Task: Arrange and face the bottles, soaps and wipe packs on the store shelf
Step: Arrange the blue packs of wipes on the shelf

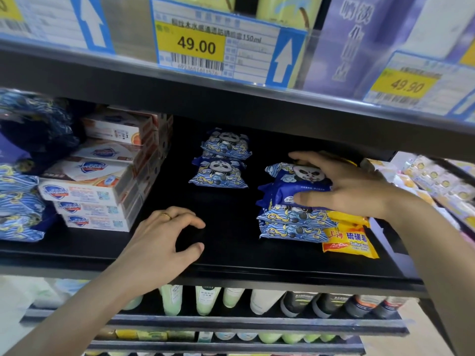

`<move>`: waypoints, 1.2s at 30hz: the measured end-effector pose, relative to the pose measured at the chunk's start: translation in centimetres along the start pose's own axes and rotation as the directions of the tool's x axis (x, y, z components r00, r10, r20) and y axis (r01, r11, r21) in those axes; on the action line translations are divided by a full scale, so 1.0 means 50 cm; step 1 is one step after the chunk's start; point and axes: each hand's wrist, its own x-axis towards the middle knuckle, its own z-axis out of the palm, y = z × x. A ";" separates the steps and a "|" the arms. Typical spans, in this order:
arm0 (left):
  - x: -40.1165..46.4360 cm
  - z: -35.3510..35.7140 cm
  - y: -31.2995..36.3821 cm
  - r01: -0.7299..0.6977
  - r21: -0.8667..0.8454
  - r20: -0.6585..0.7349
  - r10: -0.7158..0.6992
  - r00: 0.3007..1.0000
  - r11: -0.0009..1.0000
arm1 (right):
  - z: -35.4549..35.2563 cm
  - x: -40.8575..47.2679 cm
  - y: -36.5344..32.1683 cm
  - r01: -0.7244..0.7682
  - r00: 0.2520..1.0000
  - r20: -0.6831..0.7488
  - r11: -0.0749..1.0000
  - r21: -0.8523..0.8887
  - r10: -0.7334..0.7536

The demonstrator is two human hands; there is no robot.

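My right hand (pixel 341 186) gripped the top blue panda wipe pack (pixel 295 186) of a stack at the right of the black shelf (pixel 226 255), beside yellow soap packets (pixel 349 240). My left hand (pixel 164 240) hovered loosely curled, holding nothing, near the boxed soaps (pixel 95 186).

At the centre of the frame the shelf (pixel 226 253) is smooth, matt black board. The panda wipe packs (pixel 290 222) at centre right are glossy, crinkled plastic film, as is the yellow soap wrapper (pixel 349 242) beside them. The soap boxes (pixel 87 194) at left look like smooth printed cardboard.
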 end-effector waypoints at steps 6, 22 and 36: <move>-0.002 -0.003 -0.003 -0.066 0.052 -0.024 0.067 0.997 0.996 | 0.008 0.024 -0.067 0.084 0.989 -0.123 0.996 0.039 -0.079; -0.012 -0.013 -0.031 -0.137 0.044 -0.051 0.139 0.989 0.990 | 0.249 0.270 -0.272 -0.315 0.947 0.007 0.931 -0.186 0.322; -0.013 -0.017 -0.023 -0.029 -0.048 -0.098 0.024 0.995 0.998 | 0.259 0.199 -0.246 -0.272 0.961 -0.039 0.962 0.012 0.272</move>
